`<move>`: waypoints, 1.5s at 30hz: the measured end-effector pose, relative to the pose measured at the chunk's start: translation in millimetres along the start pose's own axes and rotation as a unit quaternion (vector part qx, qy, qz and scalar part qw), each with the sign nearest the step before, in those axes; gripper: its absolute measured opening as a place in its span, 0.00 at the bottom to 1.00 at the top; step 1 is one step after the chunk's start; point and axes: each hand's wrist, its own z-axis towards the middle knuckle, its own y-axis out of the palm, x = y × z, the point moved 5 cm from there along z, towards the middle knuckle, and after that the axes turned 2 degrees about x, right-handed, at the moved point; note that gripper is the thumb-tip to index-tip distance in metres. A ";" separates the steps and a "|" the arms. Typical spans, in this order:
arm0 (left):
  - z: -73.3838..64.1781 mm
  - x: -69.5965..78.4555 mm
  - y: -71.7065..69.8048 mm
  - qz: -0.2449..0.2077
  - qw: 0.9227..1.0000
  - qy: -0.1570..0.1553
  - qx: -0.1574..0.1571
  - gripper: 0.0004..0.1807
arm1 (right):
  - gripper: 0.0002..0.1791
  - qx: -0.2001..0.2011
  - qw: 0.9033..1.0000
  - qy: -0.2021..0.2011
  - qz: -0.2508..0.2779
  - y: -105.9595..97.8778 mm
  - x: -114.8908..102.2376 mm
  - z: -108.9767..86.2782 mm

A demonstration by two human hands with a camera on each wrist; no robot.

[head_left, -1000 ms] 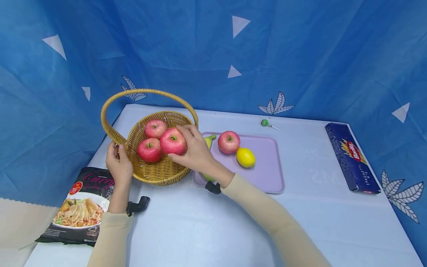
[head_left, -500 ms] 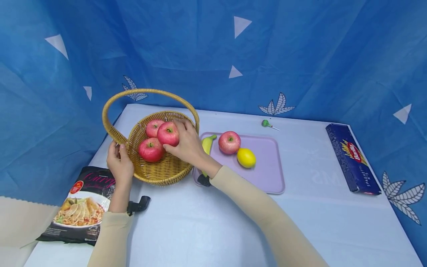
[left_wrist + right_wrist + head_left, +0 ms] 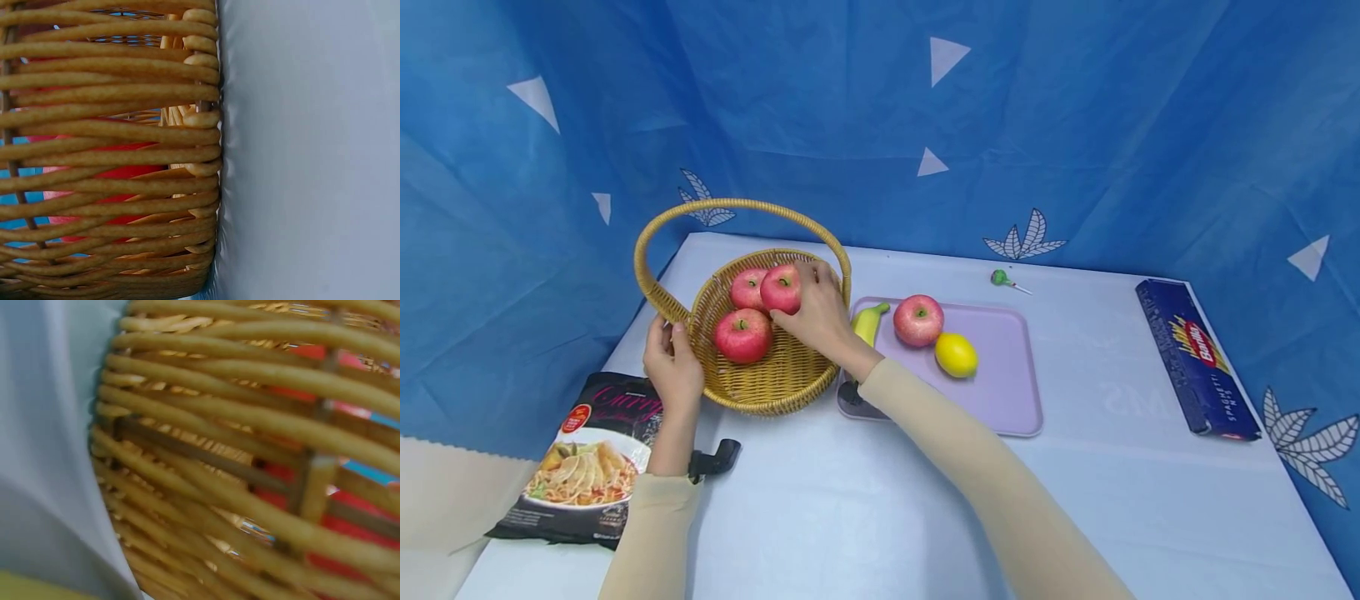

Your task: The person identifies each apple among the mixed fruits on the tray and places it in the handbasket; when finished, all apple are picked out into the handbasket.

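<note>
A wicker basket (image 3: 760,385) with a tall arched handle stands at the left of the table. My left hand (image 3: 674,371) holds its left rim near the foot of the handle. Inside the basket, toward the back, my right hand (image 3: 822,315) grips a red apple (image 3: 780,288) between thumb and fingers. Two more apples lie beside it, a back apple (image 3: 747,290) and a front apple (image 3: 742,336). Both wrist views look at the basket's woven side from close up, with red showing through the gaps; neither hand appears there.
Right of the basket lies a lilac tray (image 3: 1000,392) bearing a banana (image 3: 867,325), an apple (image 3: 918,320) and a lemon (image 3: 957,356). A lollipop (image 3: 1000,277) is behind it. A spaghetti box (image 3: 1195,358) lies far right, a noodle packet (image 3: 583,462) near left.
My right hand has carried its apple toward the back of the basket, away from the front apple. More of the banana and basket floor shows. My left hand keeps its hold on the rim.
</note>
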 end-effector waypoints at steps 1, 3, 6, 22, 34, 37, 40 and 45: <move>0.1 0.1 0.3 0.000 1.000 0.001 0.000 0.21 | 0.43 0.000 1.000 0.006 0.001 1.4 1.6 1.3; 0.1 0.3 0.9 -0.001 1.000 0.002 0.000 0.21 | 0.43 0.000 1.000 0.016 0.002 4.1 4.2 3.6; -0.1 0.5 1.8 0.002 1.000 0.005 -0.002 0.22 | 0.43 -0.001 0.999 0.034 0.000 7.7 8.1 6.1; -0.2 -0.3 -0.3 0.010 1.000 -0.004 -0.001 0.22 | 0.43 0.002 0.997 0.070 -0.019 17.5 13.0 11.0; 0.6 -1.7 -0.6 0.017 1.000 -0.002 0.001 0.21 | 0.42 0.009 0.996 0.071 -0.050 20.0 11.5 9.4; 0.5 -1.2 -0.4 0.015 1.000 0.001 0.000 0.21 | 0.42 0.013 0.996 0.069 -0.058 20.1 11.0 9.1; 0.2 -0.3 -0.5 0.013 1.000 0.001 0.000 0.21 | 0.41 0.015 0.995 0.069 -0.074 20.7 10.4 9.3; -0.2 1.5 -0.9 0.009 1.000 -0.006 -0.003 0.22 | 0.43 0.012 0.992 0.074 -0.097 22.0 9.1 9.5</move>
